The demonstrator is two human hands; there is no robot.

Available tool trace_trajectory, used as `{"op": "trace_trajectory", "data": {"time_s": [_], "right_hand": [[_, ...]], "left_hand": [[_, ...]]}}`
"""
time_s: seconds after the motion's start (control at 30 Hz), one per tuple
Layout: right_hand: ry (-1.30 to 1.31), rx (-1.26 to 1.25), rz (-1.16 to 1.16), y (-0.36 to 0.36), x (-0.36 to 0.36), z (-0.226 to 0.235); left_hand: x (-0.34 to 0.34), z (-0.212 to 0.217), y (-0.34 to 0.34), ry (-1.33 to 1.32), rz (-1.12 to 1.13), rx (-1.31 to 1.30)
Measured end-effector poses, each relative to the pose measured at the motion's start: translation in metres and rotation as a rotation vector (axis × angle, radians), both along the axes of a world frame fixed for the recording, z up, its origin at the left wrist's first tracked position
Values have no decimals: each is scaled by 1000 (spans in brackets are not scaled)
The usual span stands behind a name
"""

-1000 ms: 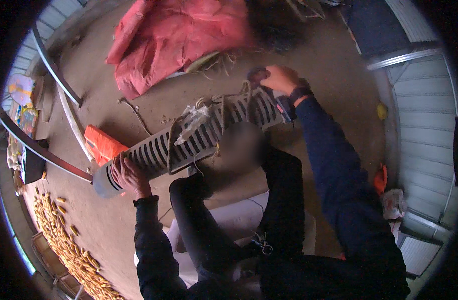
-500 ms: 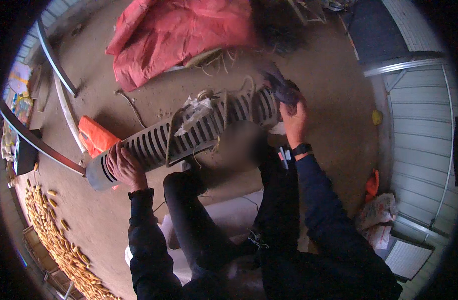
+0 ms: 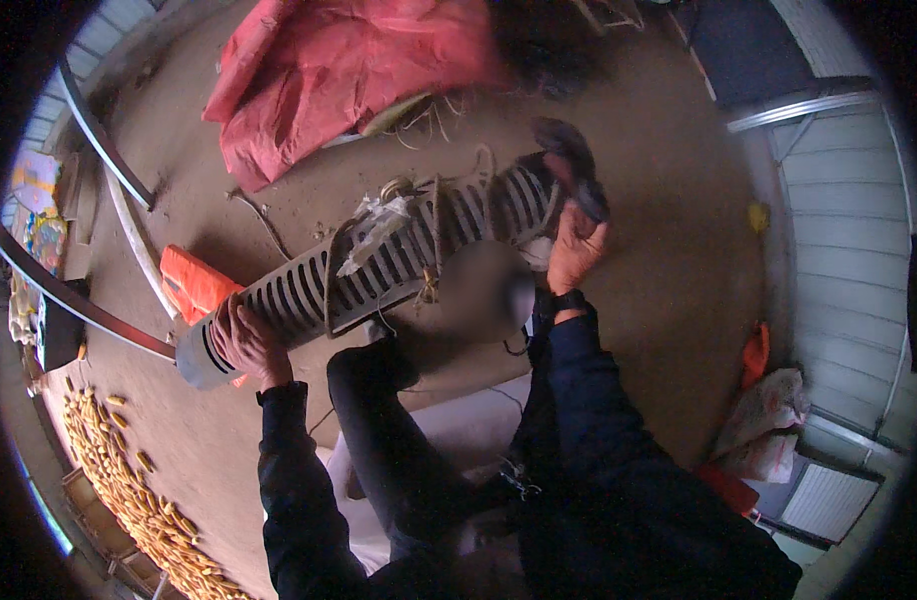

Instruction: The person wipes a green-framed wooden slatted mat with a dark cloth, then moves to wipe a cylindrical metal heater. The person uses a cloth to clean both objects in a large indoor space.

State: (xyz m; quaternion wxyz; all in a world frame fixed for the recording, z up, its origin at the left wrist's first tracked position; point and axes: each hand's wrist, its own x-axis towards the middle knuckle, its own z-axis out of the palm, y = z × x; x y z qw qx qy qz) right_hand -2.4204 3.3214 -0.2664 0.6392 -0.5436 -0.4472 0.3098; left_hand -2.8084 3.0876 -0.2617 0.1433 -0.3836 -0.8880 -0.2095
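Note:
A long grey slotted metal cylinder (image 3: 379, 270) lies across my lap, tilted from lower left to upper right, with pale rags and wire tied around its middle. My left hand (image 3: 247, 342) grips its lower left end near the closed cap. My right hand (image 3: 576, 245) is closed on the upper right end, next to a dark crank-like part (image 3: 574, 160). A blurred patch hides part of the cylinder's near side.
A red tarpaulin (image 3: 349, 70) lies heaped on the dirt floor beyond. An orange bag (image 3: 194, 285) sits under the cylinder's left end. Corn cobs (image 3: 129, 490) are spread at lower left. Curved metal bars (image 3: 99, 150) run at left. White panels and sacks (image 3: 769, 430) stand at right.
My right hand came down from the far top of the cylinder to grip its right end. The view shifted slightly; the cylinder stays across my lap.

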Motion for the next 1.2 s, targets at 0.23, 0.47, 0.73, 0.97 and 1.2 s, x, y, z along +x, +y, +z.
{"op": "trace_trajectory", "data": {"time_s": [0.23, 0.47, 0.73, 0.97, 1.2], "right_hand": [[298, -27, -144, -3, 3, -3], [228, -163, -136, -9, 5, 25], [-874, 49, 8, 14, 4, 47], [-1032, 169, 168, -15, -12, 52], [-775, 75, 316, -3, 19, 54]], "left_hand": [[-17, -22, -12, 102, -62, -35], [-6, -3, -7, 8, 3, -26], [-19, -14, -12, 145, -42, -71], [-7, -9, -5, 32, -28, 13], [-4, -3, -5, 10, -14, 1]]}}
